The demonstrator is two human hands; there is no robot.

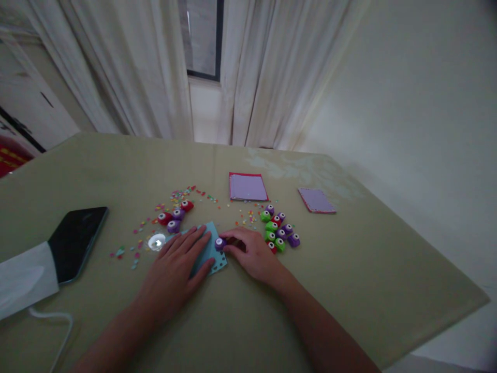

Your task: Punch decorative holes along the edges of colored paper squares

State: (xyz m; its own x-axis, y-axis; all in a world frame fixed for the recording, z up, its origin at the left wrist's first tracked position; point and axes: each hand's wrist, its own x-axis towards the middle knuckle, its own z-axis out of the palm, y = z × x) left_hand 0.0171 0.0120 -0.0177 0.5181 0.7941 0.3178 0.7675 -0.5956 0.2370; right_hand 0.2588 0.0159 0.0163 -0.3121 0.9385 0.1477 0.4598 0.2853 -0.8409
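A sheet of light blue paper (208, 255) lies at the near middle of the table, with small punched holes along its lower right edge. My left hand (182, 254) rests flat over it, fingers stretched out, covering much of its left part. At the paper's right edge sits a small purple craft punch (219, 244) with a white round top. The thumb and forefinger of my right hand (248, 252) pinch this punch from the right. Whether the paper is inside the punch's slot, I cannot tell.
Several purple, green and red punches (281, 234) cluster right of my right hand; more punches (173, 226) stand at left. Colourful paper bits (182, 195) are scattered around. Lilac paper stacks (247, 187) lie farther back. A dark tablet (77, 243), white sheet (29, 277) and cable (64, 316) occupy the left.
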